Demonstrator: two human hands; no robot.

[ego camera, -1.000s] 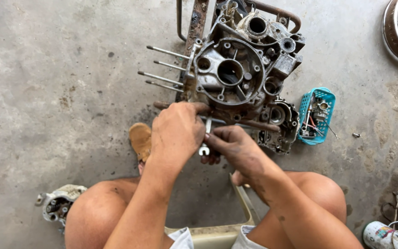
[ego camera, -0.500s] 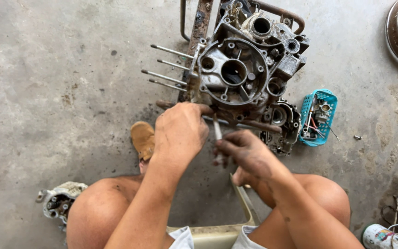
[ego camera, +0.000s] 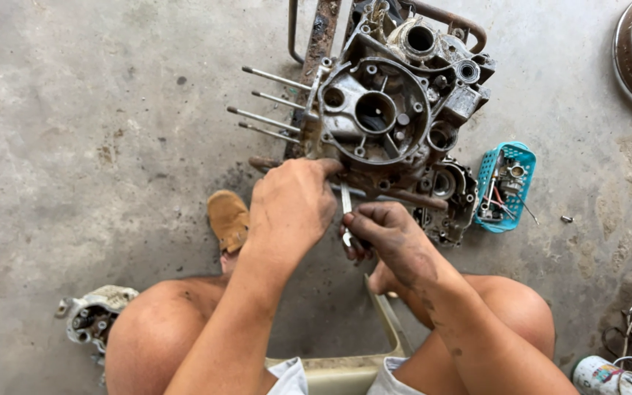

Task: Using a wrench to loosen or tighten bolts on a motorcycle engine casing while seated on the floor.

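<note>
Down on the concrete, we work a wrench (ego camera: 346, 207) at the lower edge of the engine case (ego camera: 378, 117).

Head view: our left hand (ego camera: 294, 205) lies on the case's bottom rim, fingers curled loosely, tips touching metal and grasping nothing we can see. Our right hand (ego camera: 388, 235) is clenched around the wrench's slim shank, which rises between both hands toward the case; its head is hidden, so we cannot tell what it engages. To do this well, we judge, keep the left hand bracing the case, seat the tool squarely, and turn steadily. Studs (ego camera: 268, 102) jut left; a blue basket (ego camera: 505, 186) sits just right of the case.
</note>
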